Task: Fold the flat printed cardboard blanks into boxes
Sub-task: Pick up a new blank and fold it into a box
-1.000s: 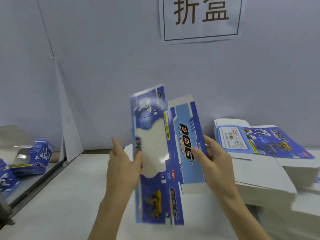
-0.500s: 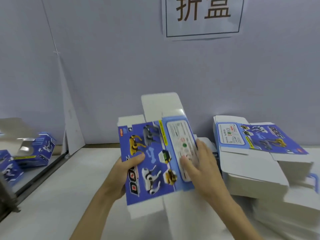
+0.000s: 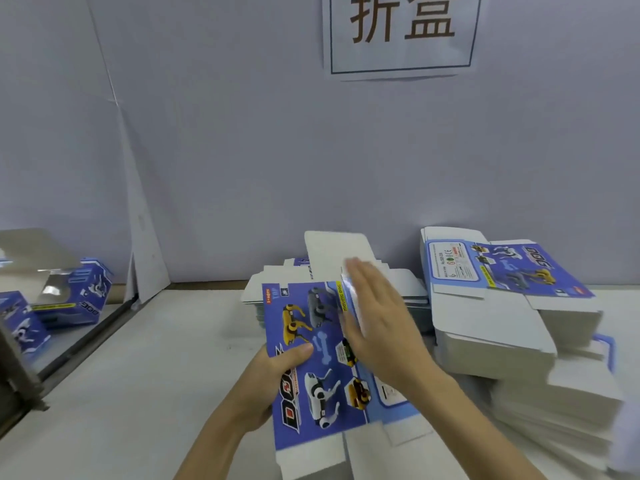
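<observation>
At lower centre of the frame, the left hand is pinching the printed blank while the right hand, fingers straight, is pressing its panel; creasing squarely along the score looks wise

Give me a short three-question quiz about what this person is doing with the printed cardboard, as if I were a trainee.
1. True or false: the left hand grips the printed blank with its thumb on the printed face.
2. How does the right hand lie? A) in a fist B) flat, fingers straight, on the blank C) on the sign
3. Fill in: the stack of flat blanks lies to the person's ____.

Key: 1 true; 2 B; 3 right
</observation>
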